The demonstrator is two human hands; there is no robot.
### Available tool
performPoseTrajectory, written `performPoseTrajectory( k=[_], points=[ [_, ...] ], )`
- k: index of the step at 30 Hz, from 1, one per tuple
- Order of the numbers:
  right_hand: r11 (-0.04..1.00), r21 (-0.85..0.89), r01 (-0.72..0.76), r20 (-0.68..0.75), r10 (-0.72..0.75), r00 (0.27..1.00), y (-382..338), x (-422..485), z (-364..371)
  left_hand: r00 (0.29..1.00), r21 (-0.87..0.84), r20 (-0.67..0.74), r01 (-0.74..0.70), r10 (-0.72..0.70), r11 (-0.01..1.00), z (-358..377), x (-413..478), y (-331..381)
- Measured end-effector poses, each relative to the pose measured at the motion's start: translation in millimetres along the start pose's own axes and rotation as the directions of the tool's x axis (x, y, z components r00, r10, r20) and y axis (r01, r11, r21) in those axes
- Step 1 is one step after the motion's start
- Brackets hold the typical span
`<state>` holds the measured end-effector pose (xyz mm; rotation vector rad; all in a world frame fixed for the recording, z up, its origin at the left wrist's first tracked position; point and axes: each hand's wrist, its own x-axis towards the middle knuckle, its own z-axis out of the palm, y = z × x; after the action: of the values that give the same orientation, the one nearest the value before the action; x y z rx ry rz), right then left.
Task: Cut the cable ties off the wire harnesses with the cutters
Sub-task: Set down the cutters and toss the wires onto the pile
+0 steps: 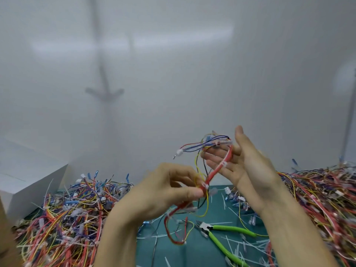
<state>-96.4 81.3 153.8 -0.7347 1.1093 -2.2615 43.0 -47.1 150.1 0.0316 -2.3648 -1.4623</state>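
left hand: we see it closed in a pinch, thumb and fingertips squeezing the wire harness at one white cable tie; the fingertips themselves sit behind the wires and we cannot make them out.
right hand: spread open, fingers straight, palm facing left; the upper stretch of the harness lies across its fingers, not gripped as far as we can tell.
wire harness: held up in the air between both hands, a red sleeve with thin yellow, blue and black wires looping off it; its lower end hangs down over the green mat and blurs there.
other ties on it: we count another white tie on the red sleeve by the right fingers, and one near the top, half lost in blur.
cutters: lying on the mat below the hands, green handles splayed apart, in no hand; the far handle runs behind the right forearm.
left pile: loose harnesses heaped on the mat, cut off by the lower edge.
right pile: a bigger heap, partly hidden by the right arm.
trimmings: white tie offcuts scattered on the mat, too fine to count.
white box: at far left, cropped.
background: a hazy white wall, with nothing sharp.
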Motion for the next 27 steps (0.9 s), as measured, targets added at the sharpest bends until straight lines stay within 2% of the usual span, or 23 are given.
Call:
performPoseTrajectory(
  k=[2, 5, 10, 17, 22, 25, 27],
  points=[
    [0.993, -0.071, 0.096, -0.043, -0.099, 0.994, -0.7, -1.0, -0.9, 0.997, 0.126, 0.020, 0.075, -0.079, 0.989, 2.8, 3.4, -3.4],
    [0.962, -0.187, 0.198, -0.020, -0.206, 0.978, -3.3, -4.4, -1.3, 0.990, 0.193, 0.001, 0.141, -0.144, 0.971, 5.4, 6.4, -8.9],
    [0.928, -0.174, 0.329, 0.068, -0.323, 0.944, -8.0, -8.5, 3.5, 0.980, 0.342, -0.010, 0.191, -0.200, 0.920, 1.8, 4.6, -16.4],
    [0.917, -0.109, 0.384, 0.054, -0.381, 0.923, -11.7, -11.6, 6.3, 0.965, 0.377, -0.119, 0.262, -0.234, 0.888, -3.4, 5.1, -26.9],
    [0.924, -0.072, 0.375, 0.029, -0.374, 0.927, -14.7, -13.5, 6.2, 0.938, 0.341, -0.150, 0.345, -0.311, 0.875, -7.8, 4.7, -31.6],
    [0.926, -0.031, 0.376, 0.015, -0.376, 0.927, -18.4, -15.1, 6.7, 0.942, 0.429, -0.135, 0.335, -0.308, 0.839, -13.8, 4.2, -38.5],
    [0.928, 0.003, 0.372, 0.002, -0.372, 0.928, -20.5, -16.0, 7.0, 0.948, 0.368, -0.100, 0.318, -0.303, 0.874, -17.6, 1.3, -40.3]
  ],
)
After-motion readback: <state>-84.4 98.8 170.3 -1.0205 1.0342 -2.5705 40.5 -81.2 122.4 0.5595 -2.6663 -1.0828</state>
